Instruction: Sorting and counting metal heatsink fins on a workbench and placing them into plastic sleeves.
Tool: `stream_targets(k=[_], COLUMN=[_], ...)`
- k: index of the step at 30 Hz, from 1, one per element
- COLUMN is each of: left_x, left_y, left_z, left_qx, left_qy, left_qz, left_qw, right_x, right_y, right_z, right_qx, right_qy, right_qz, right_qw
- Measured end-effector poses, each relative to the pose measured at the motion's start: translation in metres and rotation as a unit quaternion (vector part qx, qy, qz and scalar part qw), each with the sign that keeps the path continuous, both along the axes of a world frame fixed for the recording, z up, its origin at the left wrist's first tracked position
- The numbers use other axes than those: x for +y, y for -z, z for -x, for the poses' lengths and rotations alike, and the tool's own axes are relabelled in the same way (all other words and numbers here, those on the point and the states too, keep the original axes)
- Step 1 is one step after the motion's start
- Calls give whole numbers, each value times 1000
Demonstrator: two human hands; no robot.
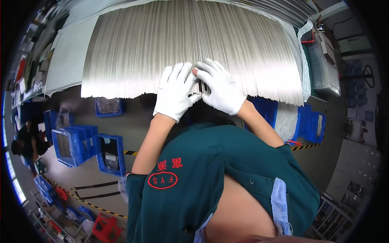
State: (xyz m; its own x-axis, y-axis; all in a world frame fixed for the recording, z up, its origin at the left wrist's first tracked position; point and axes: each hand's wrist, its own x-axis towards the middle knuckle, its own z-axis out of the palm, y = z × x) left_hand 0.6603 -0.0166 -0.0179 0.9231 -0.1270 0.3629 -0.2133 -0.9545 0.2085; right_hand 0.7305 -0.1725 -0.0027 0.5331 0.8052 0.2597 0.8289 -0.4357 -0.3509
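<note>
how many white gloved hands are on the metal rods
2. The left hand and the right hand lie side by side at the near edge of the metal rods.

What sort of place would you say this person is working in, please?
Probably a factory floor. Gloved left hand and right hand rest on a wide bed of thin metal rods; blue bins and striped floor tape lie below.

Round red outlined emblem [162, 180] with red characters above it on the green shirt chest, clear plastic bag [65, 143] over contents of a blue crate at left floor, clear plastic box [324, 69] right of the table
</note>
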Motion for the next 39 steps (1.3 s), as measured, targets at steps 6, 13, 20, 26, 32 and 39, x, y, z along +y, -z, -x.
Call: stream_targets(k=[6,13,20,26,32,39], left_x=[3,6,9,10,13,15], left_y=[-2,-1,2,2,3,2], left_z=[1,4,7,9,11,12], left_qx=[2,0,-11,-13,-9,-8], left_qy=[-2,-16,-20,-24,-29,-34], left_qz=[4,2,9,11,13,13], left_qw=[1000,1000,1000,1000,999,999], right_x=[0,4,9,9,16,17], right_y=[1,3,3,11,6,8], right_z=[-1,-2,-1,-4,-1,-2], right_qx=[17,-3,20,-2,14,7], right_qy=[-2,-11,-12,-14,-19,-25], right_qz=[-26,-10,-14,-7,-15,7], right_qw=[1000,1000,1000,1000,1000,1000])
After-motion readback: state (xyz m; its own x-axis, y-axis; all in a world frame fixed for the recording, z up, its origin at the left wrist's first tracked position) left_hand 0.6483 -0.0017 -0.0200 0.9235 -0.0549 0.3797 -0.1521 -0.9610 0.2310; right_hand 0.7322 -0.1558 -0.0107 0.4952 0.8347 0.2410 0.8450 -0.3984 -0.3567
